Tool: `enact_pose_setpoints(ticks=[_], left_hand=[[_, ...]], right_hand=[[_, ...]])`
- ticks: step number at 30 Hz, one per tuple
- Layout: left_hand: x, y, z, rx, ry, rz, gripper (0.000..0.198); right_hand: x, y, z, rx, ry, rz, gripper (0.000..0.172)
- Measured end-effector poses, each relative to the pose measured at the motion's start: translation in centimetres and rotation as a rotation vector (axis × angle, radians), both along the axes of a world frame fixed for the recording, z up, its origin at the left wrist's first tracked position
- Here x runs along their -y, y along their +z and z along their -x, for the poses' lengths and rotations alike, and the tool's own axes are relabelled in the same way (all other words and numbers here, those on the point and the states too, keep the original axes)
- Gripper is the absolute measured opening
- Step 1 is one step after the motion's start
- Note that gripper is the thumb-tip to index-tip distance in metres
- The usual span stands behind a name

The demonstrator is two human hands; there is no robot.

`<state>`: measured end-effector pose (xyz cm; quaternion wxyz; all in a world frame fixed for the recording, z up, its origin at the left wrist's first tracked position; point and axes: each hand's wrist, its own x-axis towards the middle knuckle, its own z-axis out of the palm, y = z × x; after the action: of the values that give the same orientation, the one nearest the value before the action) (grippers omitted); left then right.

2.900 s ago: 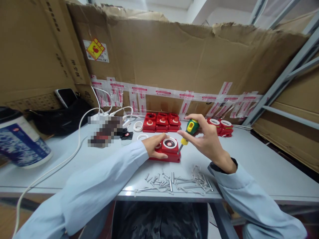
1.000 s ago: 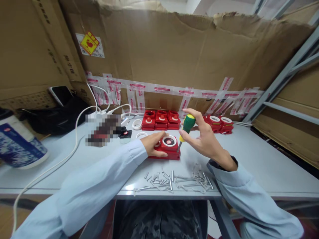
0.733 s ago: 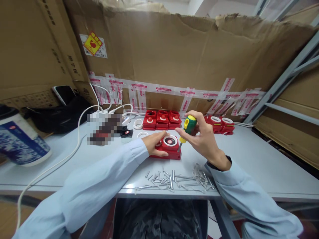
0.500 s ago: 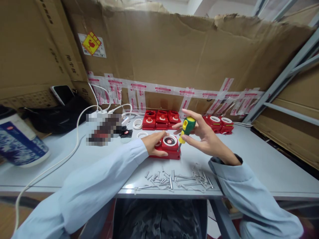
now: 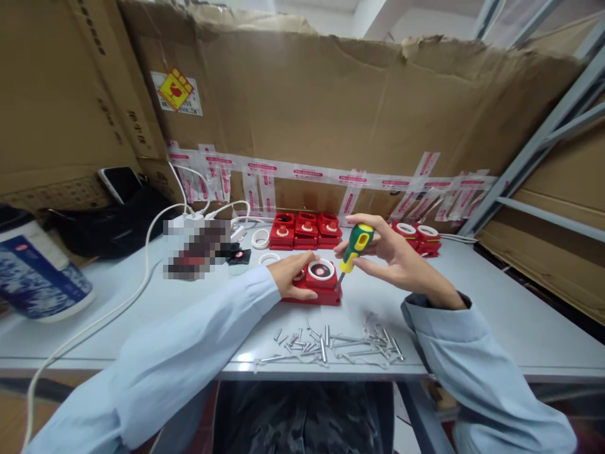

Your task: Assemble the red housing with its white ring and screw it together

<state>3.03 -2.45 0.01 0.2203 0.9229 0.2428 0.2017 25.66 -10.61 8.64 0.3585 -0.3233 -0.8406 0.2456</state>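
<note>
1. The left hand [image 5: 290, 277], coming from a light-blue sleeve [image 5: 189, 340], lies over the left part of a red plastic box [image 5: 324, 294]. Its grip holds this box against the desk [image 5: 482, 302], with the thumb toward the front.
2. The box is in the middle of the desk, and on its right part there is a round white ring [image 5: 310, 272] with a dark centre.
3. The right hand [image 5: 399, 258] has its grip around a green and yellow screwdriver [image 5: 355, 248], the fingers rather loose on the handle.
4. The screwdriver leans to the right, and its metal tip is at the right end of the box. I cannot tell if it sits in a screw.
5. In front of the box, near the desk edge, silver metal screws and pins [image 5: 322, 350] lie scattered.
6. Behind the box stand three open red plastic housings [image 5: 306, 239] in a row; two red boxes with white rings [image 5: 428, 246] stand farther right.
</note>
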Motion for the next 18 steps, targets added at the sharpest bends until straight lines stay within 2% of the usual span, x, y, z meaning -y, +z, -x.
enact_pose_setpoints(ticks=[2,7,9,11,15,18], left_hand=[[0.0,0.0,0.0,-0.003,0.000,-0.004,0.058],[0.1,0.1,0.1,-0.005,0.000,0.019,0.059],[0.1,0.2,0.1,-0.007,0.001,0.011,0.059],[0.2,0.2,0.1,-0.011,0.003,0.002,0.059],[0.2,0.3,0.0,-0.027,0.003,0.006,0.059],[0.2,0.3,0.0,-0.029,0.014,0.009,0.059]], right_hand=[[-0.2,-0.1,-0.1,-0.034,-0.024,0.008,0.050],[-0.8,-1.8,1.9,-0.147,-0.362,-0.177,0.052],[-0.7,-2.1,2.4,-0.155,-0.391,-0.200,0.053],[-0.5,-1.9,2.3,-0.160,-0.316,-0.156,0.056],[-0.1,-0.5,0.6,-0.149,-0.044,0.039,0.066],[0.1,0.3,-0.4,-0.086,0.070,0.152,0.052]])
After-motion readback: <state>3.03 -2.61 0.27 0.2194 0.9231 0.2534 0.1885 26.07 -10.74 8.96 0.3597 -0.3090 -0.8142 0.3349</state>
